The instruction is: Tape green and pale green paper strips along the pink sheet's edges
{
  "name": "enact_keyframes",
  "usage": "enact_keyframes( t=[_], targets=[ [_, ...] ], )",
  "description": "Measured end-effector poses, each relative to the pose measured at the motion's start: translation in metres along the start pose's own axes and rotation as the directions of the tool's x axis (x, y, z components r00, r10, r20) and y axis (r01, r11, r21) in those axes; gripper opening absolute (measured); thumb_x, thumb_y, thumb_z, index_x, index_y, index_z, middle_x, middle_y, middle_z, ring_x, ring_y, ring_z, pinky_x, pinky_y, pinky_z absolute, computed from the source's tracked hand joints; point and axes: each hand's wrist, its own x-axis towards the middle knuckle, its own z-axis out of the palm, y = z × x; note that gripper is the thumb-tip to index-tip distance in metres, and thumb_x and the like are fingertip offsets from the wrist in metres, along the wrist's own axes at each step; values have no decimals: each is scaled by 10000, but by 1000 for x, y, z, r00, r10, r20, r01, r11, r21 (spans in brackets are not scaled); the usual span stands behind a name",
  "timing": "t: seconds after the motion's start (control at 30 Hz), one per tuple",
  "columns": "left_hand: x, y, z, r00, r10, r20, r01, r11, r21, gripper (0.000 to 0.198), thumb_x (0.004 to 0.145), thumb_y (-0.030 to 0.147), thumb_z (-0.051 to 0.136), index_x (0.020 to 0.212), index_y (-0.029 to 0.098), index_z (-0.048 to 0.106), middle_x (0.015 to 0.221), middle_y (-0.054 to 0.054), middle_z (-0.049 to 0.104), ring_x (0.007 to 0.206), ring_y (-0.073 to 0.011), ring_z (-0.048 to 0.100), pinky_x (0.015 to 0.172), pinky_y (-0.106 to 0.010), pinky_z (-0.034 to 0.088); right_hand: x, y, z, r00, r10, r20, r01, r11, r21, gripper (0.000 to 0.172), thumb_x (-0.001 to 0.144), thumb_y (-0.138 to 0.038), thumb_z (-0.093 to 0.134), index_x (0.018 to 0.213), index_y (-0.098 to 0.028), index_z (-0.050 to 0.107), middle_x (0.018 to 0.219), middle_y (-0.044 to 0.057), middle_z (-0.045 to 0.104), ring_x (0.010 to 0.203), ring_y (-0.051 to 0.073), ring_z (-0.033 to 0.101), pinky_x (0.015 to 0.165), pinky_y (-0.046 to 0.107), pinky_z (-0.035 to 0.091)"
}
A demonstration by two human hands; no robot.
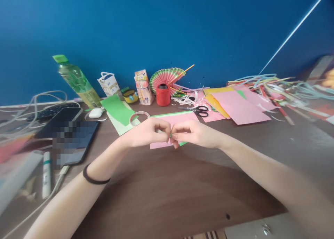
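Note:
My left hand (148,132) and my right hand (197,133) meet above the middle of the table, fingertips pinched together. Between them shows a tiny green piece (171,135), mostly covered by the fingers; its material is too small to tell. Beneath the hands lies a sheet of pink paper (159,145), with green paper (183,143) peeking out along its edges. Just behind my left hand stands a roll of tape (132,117). Black-handled scissors (201,111) rest beyond my right hand.
Green paper (117,110), a green-capped bottle (78,80), small cartons (144,87) and a red pot (163,95) with a paper fan (163,77) line the wall. Pink sheets (240,106) and strips lie right. A tablet (83,141), marker (46,174) and cables are left.

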Motion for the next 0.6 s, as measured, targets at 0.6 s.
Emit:
enact_keyframes(
  t=[0.6],
  targets=[
    [-3, 4, -3, 889, 333, -313, -130, 841, 525, 93, 760, 198, 506, 700, 185, 575, 977, -21, 533, 977, -169, 453, 907, -326, 351, -1, -1, -6, 982, -68, -177, 61, 997, -48, 162, 831, -187, 449, 783, -142, 597, 546, -14, 580, 608, 112, 556, 653, 263, 428]
  ],
)
